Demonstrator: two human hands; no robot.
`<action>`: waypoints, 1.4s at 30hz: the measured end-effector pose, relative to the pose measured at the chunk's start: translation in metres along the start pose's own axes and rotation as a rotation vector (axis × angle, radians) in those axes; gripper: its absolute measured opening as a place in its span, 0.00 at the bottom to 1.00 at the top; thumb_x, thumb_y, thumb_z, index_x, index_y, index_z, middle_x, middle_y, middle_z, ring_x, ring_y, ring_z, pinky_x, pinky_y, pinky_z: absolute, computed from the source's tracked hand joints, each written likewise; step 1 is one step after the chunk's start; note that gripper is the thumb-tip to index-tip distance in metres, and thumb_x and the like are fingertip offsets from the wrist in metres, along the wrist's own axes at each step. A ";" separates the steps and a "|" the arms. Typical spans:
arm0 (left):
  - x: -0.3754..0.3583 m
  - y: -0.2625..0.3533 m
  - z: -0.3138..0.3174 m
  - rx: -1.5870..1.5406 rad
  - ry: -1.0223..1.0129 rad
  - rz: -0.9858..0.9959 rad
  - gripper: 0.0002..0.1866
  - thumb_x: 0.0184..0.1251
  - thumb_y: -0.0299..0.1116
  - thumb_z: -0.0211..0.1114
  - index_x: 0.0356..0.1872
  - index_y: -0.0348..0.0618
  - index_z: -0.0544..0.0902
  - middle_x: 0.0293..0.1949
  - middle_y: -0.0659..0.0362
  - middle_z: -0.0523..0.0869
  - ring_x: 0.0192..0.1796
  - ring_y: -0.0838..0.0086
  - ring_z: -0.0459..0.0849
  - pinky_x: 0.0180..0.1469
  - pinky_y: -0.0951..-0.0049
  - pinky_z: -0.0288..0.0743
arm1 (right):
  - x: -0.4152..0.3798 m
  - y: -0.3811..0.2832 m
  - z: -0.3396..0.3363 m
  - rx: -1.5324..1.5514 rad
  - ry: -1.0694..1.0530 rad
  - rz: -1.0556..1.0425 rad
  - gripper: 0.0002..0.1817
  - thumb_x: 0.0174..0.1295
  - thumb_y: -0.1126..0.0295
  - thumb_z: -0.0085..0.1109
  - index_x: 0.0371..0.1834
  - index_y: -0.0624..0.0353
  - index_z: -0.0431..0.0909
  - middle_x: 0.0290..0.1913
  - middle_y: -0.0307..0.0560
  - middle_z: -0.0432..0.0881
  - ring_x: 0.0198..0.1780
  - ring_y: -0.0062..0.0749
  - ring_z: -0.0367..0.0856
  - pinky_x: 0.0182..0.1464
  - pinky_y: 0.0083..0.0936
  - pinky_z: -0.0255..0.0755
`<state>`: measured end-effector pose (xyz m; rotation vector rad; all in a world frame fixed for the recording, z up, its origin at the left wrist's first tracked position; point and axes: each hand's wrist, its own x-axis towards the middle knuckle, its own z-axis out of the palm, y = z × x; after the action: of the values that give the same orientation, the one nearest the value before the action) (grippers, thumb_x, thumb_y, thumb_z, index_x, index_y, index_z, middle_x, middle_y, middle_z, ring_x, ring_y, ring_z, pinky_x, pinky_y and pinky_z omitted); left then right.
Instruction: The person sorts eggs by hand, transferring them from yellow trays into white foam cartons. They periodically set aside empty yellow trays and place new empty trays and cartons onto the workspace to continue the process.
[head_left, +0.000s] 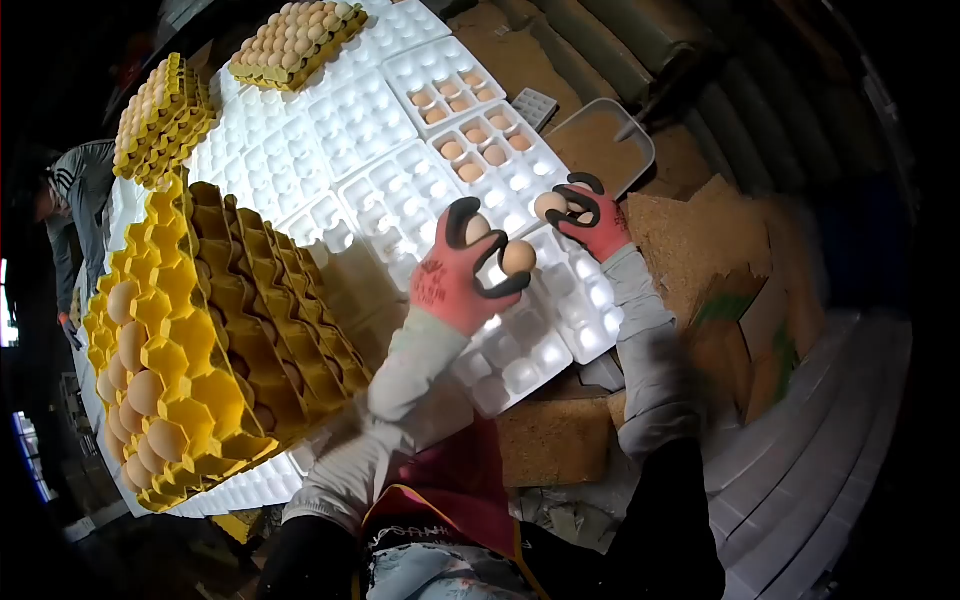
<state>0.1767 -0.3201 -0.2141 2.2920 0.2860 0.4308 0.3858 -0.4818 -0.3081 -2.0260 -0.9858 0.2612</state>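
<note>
My left hand [447, 277], in a red glove with black fingertips, is closed around two eggs. One brown egg [518, 257] sits between the thumb and a finger, and a second egg [476, 229] is tucked among the fingers. My right hand [603, 232], gloved the same way, grips eggs too; one pale egg [549, 207] shows at its fingertips, with at least one more partly hidden by the fingers. Both hands are above white foam egg trays [515, 347]. Just beyond them, several eggs [495, 155] rest in the cups of a white tray.
On the left, a stack of yellow egg trays [215, 400] holds several eggs. Two more loaded yellow stacks [165, 115] [290, 45] stand farther back. Torn cardboard [700, 245] and a clear plastic container [640, 150] lie at right. Another person [85, 190] bends at far left.
</note>
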 end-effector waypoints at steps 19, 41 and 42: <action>0.117 -0.139 0.122 -0.975 -0.319 -0.581 0.19 0.66 0.36 0.61 0.55 0.37 0.75 0.41 0.62 0.83 0.41 0.81 0.77 0.45 0.78 0.71 | 0.036 0.025 0.010 -0.195 -0.082 -0.226 0.35 0.33 0.64 0.74 0.52 0.49 0.76 0.60 0.47 0.67 0.57 0.43 0.72 0.51 0.36 0.73; 0.148 -0.095 0.159 -0.133 0.494 0.019 0.27 0.51 0.21 0.63 0.56 0.37 0.69 0.53 0.48 0.69 0.50 0.56 0.75 0.49 0.67 0.73 | -0.069 0.019 0.007 -0.307 0.799 0.429 0.36 0.58 0.61 0.58 0.68 0.60 0.56 0.67 0.63 0.57 0.67 0.57 0.56 0.66 0.44 0.54; 0.142 -0.085 0.151 -0.296 0.560 -0.024 0.26 0.52 0.19 0.61 0.57 0.36 0.69 0.53 0.50 0.70 0.51 0.60 0.76 0.49 0.68 0.74 | -0.098 0.027 -0.003 -0.459 0.766 0.609 0.38 0.57 0.57 0.59 0.68 0.60 0.56 0.68 0.63 0.56 0.67 0.57 0.56 0.66 0.45 0.54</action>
<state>0.3602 -0.3140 -0.3424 1.8421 0.4876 1.0312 0.3368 -0.5636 -0.3434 -2.4928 0.0755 -0.4492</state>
